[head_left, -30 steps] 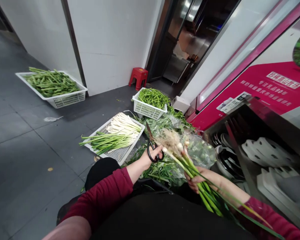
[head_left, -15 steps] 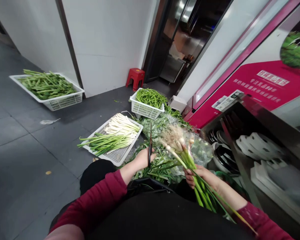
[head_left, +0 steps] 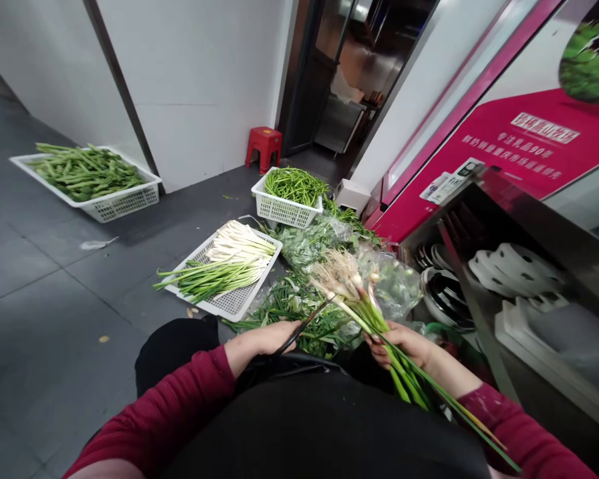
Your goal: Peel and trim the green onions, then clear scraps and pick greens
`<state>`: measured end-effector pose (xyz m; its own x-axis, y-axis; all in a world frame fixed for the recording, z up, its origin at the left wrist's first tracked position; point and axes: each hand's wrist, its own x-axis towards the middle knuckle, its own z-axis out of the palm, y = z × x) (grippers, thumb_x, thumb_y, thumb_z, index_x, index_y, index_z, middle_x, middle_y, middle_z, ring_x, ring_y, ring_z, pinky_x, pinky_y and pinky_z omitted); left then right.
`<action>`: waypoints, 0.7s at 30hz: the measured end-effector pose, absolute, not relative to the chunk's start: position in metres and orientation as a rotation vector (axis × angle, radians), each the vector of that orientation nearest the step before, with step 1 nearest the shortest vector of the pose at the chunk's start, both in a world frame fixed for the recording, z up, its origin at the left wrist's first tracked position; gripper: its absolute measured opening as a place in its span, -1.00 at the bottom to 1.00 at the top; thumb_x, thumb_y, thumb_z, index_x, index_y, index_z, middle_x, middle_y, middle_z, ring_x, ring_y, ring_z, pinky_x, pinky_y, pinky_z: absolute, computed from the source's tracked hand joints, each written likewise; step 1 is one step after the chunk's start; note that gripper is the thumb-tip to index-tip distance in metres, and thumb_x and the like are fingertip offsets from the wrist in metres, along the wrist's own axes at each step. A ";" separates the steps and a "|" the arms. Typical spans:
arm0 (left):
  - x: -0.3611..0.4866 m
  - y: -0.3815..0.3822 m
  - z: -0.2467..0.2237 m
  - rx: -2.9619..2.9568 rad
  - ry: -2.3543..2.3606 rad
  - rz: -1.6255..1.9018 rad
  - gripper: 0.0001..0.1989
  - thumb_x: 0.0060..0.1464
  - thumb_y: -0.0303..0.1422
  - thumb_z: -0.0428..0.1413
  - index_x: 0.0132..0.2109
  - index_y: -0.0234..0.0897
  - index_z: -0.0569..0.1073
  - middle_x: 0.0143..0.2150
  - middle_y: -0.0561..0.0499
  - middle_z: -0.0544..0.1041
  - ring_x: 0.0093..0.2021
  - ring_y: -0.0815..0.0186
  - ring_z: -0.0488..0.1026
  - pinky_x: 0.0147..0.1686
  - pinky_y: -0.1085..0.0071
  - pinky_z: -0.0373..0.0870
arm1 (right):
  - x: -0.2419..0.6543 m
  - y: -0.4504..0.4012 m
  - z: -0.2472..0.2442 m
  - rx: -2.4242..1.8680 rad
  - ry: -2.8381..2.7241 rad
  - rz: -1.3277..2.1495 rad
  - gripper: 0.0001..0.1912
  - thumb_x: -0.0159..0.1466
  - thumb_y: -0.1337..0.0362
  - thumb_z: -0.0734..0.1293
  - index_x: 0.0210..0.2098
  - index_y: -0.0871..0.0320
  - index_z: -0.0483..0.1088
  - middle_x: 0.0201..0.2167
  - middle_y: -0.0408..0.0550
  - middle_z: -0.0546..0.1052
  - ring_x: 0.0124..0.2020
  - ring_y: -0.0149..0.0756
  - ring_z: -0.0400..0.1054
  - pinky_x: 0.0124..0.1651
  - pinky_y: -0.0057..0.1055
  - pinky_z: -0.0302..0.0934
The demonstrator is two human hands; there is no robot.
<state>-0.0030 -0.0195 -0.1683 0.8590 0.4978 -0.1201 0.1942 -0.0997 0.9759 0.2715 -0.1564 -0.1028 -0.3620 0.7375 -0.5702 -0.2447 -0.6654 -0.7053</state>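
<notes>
Pointing scissors (head_left: pixel 307 321) toward scallion roots (head_left: pixel 337 269)

The left hand (head_left: pixel 278 336) was closed around the scissors; the right hand (head_left: pixel 397 344) gripped the scallion bunch (head_left: pixel 371 315), roots forward over leafy trimmings (head_left: pixel 294 301). A slack grip there, I thought, could let stalks (head_left: pixel 404 381) slip toward the blades (head_left: pixel 320 310).

A red stool (head_left: pixel 264 148) (backless) stands beside the doorway (head_left: pixel 352 83), left of a pink panel (head_left: pixel 484 150).

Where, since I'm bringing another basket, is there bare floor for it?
Mostly bare: floor left of the person's knee, and between the left basket and scallion tray, save a white scrap. Crowded: ahead of the left hand, with leaves and plastic bags.
</notes>
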 end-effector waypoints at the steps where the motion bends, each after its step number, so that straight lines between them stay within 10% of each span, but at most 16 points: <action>1: -0.002 -0.019 -0.170 1.680 0.517 0.287 -0.81 -0.36 -0.46 0.16 -0.43 -0.22 0.43 -0.43 0.00 0.52 -0.37 0.17 0.44 -0.37 0.44 0.30 | 0.271 -0.157 -0.106 -1.232 -0.688 2.088 -0.76 0.07 0.21 0.37 -0.40 0.24 0.28 -0.68 -0.24 0.25 -0.68 -0.50 0.16 -0.60 -0.52 0.11; 21: 0.005 -0.013 -0.168 2.010 0.479 -0.105 -0.58 -0.15 -0.42 0.02 -0.05 -0.31 0.31 -0.17 -0.09 0.49 -0.27 0.17 0.43 -0.32 0.43 0.33 | 0.275 -0.149 -0.128 -1.062 -0.624 2.151 -0.80 0.13 0.26 0.29 -0.48 0.18 0.15 -0.66 -0.24 0.21 -0.68 -0.52 0.11 -0.60 -0.51 0.10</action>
